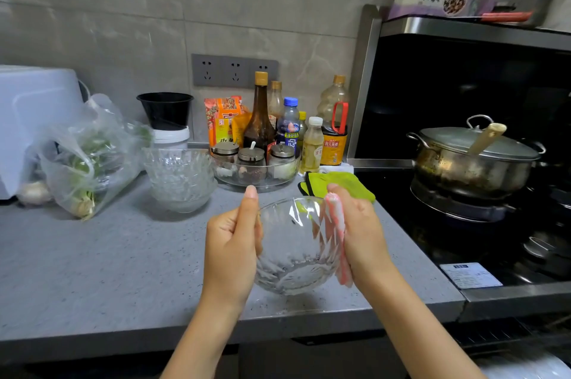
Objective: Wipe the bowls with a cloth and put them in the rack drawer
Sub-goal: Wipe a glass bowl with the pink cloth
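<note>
A clear cut-glass bowl is held above the grey counter's front edge. My left hand grips its left rim, thumb pointing up. My right hand presses a pink-and-white cloth against the bowl's right side, fingers curled round the cloth. A stack of several more glass bowls stands on the counter behind and to the left. The rack drawer shows only as a dark metal rack below the counter at the lower right.
A green cloth lies by the stove edge. Behind stand sauce bottles and a glass tray of spice jars. A bag of vegetables sits left. A lidded pot rests on the black stove at right.
</note>
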Motion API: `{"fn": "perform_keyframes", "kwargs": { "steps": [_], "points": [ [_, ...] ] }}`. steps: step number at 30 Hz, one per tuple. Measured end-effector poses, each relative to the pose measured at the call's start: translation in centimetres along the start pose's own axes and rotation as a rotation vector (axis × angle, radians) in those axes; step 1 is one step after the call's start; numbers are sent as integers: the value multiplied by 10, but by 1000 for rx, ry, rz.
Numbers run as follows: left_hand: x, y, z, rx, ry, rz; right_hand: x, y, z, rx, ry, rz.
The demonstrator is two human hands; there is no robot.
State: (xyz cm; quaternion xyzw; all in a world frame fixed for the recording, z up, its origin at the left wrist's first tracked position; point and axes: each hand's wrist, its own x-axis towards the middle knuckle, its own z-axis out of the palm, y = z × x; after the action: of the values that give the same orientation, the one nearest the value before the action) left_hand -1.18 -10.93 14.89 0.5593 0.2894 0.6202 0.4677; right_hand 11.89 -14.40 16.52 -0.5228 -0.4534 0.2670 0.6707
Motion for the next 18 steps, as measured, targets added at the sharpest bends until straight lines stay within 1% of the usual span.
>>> {"fn": "perform_keyframes", "kwargs": {
  "steps": [4,7,9,11,14,16,18],
  "points": [
    [5,2,-4,162,-117,66,-1,-15,-4,-165,-31,-107],
    [6,6,5,339,-189,172,0,-17,-2,-273,-84,-236],
    [9,7,13,408,-181,256,0,-14,2,-321,-102,-290],
    [10,6,16,427,-156,285,1,-7,3,-286,-92,-323],
    [8,3,17,324,-65,201,-3,9,4,-179,-43,-370],
    [8,-2,17,229,23,116,-7,24,5,-274,20,-392],
    [7,-8,19,174,75,58,-14,33,9,-417,74,-469]
  ]
}}
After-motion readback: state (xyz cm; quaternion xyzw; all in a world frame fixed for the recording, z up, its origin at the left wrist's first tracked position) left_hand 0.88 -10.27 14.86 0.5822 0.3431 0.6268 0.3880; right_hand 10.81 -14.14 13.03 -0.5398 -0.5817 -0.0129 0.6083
